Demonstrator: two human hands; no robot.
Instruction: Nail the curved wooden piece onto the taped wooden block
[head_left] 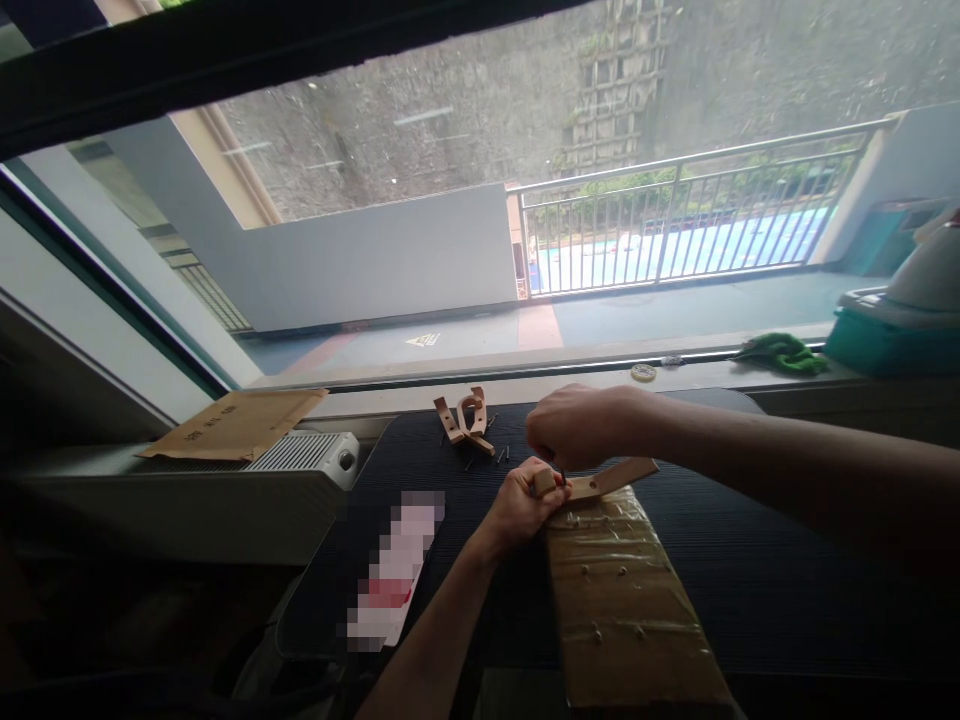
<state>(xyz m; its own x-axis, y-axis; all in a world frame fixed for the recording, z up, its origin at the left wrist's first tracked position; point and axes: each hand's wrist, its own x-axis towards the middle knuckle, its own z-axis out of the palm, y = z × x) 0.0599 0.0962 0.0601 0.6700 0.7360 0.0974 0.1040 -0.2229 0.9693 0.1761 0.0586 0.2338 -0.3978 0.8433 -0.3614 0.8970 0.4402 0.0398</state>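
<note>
a: hands?

b: left hand point(521, 505) pinching the left end of a wooden hook point(619, 478), which lies across the far end of a taped box point(622, 610) on the black table point(364, 510). right hand point(577, 428) above it, fingers curled together around a thin dark shaft point(563, 478); screw or tool, cannot tell.

a: what could go wrong?

b: my guess, a slip: the shaft stands close to the left fingertips and could catch them. hook could twist too, since one pinch seems its main hold and the clear tape point(600, 530) looks slick. wood might split if forced. loose screws point(500, 455) lie beside the other wooden hooks point(446, 412); a knock could scatter them.

a: anything readable?

b: nothing. brown envelope point(240, 425) on the white heater point(334, 458) carries dark characters, turned and too small. floor sign point(424, 341) beyond the window point(390, 130): a triangle, lettering unclear. pale slab point(409, 560) on the table is pixelated, any label masked. no brand made out on the tape roll point(643, 372) either.
</note>
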